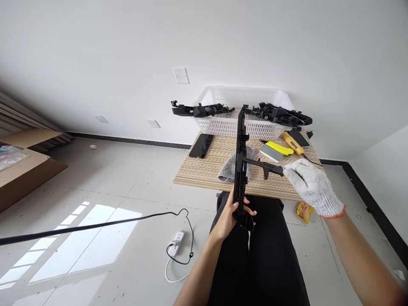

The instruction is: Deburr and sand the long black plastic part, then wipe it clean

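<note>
My bare left hand [230, 214] grips the near end of a long black plastic part [240, 161], which stands up and points away from me over the small wooden table [204, 170]. In its white knit glove, my right hand [310, 185] holds a black caliper [263, 165] by its handle end. The caliper's jaws sit against the side of the plastic part at about mid-length. Beneath the part a grey cloth [228, 170] lies on the table.
A white mesh basket [242, 106] at the table's back holds several black plastic parts. Beside it lie a yellow scraper [279, 148], a yellow knife [292, 143] and a black piece [201, 145]. A power strip [176, 246] and cable lie on the floor; a cardboard box [22, 161] stands left.
</note>
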The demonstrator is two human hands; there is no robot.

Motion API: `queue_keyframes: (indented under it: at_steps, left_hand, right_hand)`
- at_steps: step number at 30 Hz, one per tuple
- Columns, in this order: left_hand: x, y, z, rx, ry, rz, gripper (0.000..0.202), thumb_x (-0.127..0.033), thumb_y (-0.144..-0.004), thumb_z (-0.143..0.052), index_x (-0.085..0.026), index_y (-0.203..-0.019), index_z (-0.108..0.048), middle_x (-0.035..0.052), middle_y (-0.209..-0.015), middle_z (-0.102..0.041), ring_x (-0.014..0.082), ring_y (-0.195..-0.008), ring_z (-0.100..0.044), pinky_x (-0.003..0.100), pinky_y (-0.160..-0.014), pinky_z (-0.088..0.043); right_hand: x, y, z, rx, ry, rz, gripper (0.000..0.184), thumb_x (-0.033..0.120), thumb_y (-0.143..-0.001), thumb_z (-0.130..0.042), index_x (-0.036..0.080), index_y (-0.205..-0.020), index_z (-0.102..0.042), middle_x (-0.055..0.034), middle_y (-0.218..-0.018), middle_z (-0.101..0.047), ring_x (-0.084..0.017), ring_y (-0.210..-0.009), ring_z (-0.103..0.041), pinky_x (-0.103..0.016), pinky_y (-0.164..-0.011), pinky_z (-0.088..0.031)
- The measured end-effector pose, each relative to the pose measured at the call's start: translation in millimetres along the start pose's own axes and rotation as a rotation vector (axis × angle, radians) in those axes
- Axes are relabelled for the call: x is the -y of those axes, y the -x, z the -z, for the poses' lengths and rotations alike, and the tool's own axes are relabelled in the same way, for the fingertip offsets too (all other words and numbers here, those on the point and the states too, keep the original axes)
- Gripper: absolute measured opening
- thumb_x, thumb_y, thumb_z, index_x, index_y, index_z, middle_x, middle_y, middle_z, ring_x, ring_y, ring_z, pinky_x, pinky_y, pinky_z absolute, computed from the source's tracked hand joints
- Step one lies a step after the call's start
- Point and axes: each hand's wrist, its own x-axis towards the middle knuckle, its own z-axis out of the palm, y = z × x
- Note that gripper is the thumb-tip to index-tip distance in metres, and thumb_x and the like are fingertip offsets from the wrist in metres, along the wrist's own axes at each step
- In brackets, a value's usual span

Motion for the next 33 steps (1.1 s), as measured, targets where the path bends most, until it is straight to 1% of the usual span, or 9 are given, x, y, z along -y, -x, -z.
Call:
queue_keyframes:
  at_steps: [4, 10, 13, 19, 23, 26, 29, 31, 33]
  left_hand:
    - [2.0, 0.2, -1.2, -0.024, 0.027, -0.005, 0.037, -0.038, -0.099, -0.057, -0.029, -0.134, -0.053, 0.0037, -0.111, -0.053, 0.0181, -0.085, -0.069, 0.043, -0.066, -0.069]
    - [6.1, -1.2, 1.5, -0.051, 0.049, -0.012, 0.037, -0.037, -0.098, -0.058, -0.028, -0.133, -0.051, 0.0035, -0.109, -0.054, 0.0174, -0.08, -0.069, 0.043, -0.062, -0.069]
    - [6.1, -1.4, 2.6, -0.055, 0.049, -0.003, 0.038, -0.036, -0.098, -0.058, -0.028, -0.134, -0.05, 0.0033, -0.109, -0.055, 0.0167, -0.08, -0.069, 0.043, -0.065, -0.069]
    - [5.3, -0.4, 2.1, -0.069, 0.031, 0.007, 0.036, -0.036, -0.097, -0.057, -0.028, -0.132, -0.051, 0.0028, -0.108, -0.055, 0.0172, -0.08, -0.069, 0.047, -0.064, -0.069]
    - [2.5, 0.1, -0.2, -0.105, 0.026, 0.013, 0.036, -0.038, -0.096, -0.058, -0.028, -0.131, -0.052, 0.0027, -0.108, -0.055, 0.0167, -0.079, -0.068, 0.047, -0.063, -0.069]
    - [0.9, -0.3, -1.6, -0.109, 0.024, 0.008, 0.031, -0.04, -0.096, -0.06, -0.025, -0.123, -0.055, 0.0028, -0.108, -0.056, 0.016, -0.077, -0.068, 0.044, -0.062, -0.068]
    - [0.9, -0.7, -2.5, -0.101, 0.017, 0.011, 0.029, -0.04, -0.095, -0.06, -0.024, -0.12, -0.054, 0.0029, -0.107, -0.056, 0.0164, -0.078, -0.069, 0.044, -0.063, -0.069]
    - [0.9, -0.9, -3.4, -0.096, 0.01, 0.009, 0.031, -0.038, -0.095, -0.06, -0.024, -0.122, -0.053, 0.0027, -0.106, -0.056, 0.017, -0.079, -0.069, 0.044, -0.065, -0.069]
    - [0.5, -1.0, -4.6, -0.089, 0.002, 0.006, 0.031, -0.037, -0.095, -0.059, -0.024, -0.123, -0.053, 0.0024, -0.105, -0.056, 0.0172, -0.078, -0.07, 0.045, -0.066, -0.069]
  right_hand:
    - [3.6, -12.5, -4.0, -0.088, 0.202, 0.149, 0.038, 0.051, -0.104, -0.051, 0.021, -0.098, -0.072, -0.0087, -0.1, -0.072, -0.025, -0.087, -0.073, -0.033, -0.062, -0.054]
    - [-12.9, -29.8, -11.9, -0.013, 0.352, 0.501, 0.035, 0.029, -0.111, -0.039, 0.013, -0.114, -0.07, -0.0116, -0.107, -0.075, -0.024, -0.1, -0.073, -0.035, -0.085, -0.06]
    - [-15.6, -31.3, -16.2, 0.015, 0.459, 0.598, 0.035, 0.019, -0.11, -0.037, 0.009, -0.121, -0.069, -0.0135, -0.115, -0.076, -0.024, -0.107, -0.073, -0.035, -0.086, -0.061]
    - [-7.3, -29.0, -25.1, 0.087, 0.517, 0.556, 0.039, 0.01, -0.107, -0.039, 0.006, -0.138, -0.06, -0.0159, -0.127, -0.074, -0.024, -0.107, -0.074, -0.035, -0.086, -0.062]
    - [-7.0, -27.0, -24.7, 0.098, 0.518, 0.514, 0.047, 0.007, -0.106, -0.033, 0.012, -0.147, -0.055, -0.014, -0.143, -0.066, -0.024, -0.112, -0.072, -0.035, -0.083, -0.06]
    - [-6.4, -25.6, -22.5, 0.127, 0.539, 0.466, 0.051, 0.009, -0.106, -0.034, 0.019, -0.152, -0.053, -0.0114, -0.148, -0.062, -0.021, -0.099, -0.073, -0.034, -0.074, -0.056]
    - [-1.1, -27.9, -20.6, 0.135, 0.6, 0.497, 0.041, 0.012, -0.106, -0.039, 0.017, -0.136, -0.067, -0.0109, -0.127, -0.074, -0.021, -0.089, -0.071, -0.037, -0.073, -0.047]
    - [4.2, -32.0, -20.5, 0.171, 0.644, 0.523, 0.038, 0.012, -0.106, -0.039, 0.019, -0.113, -0.076, -0.0077, -0.107, -0.078, -0.02, -0.08, -0.068, -0.04, -0.079, -0.042]
    - [9.3, -37.2, -22.0, 0.195, 0.664, 0.521, 0.041, 0.012, -0.107, -0.038, 0.021, -0.099, -0.077, -0.0051, -0.098, -0.078, -0.02, -0.076, -0.067, -0.045, -0.088, -0.039]
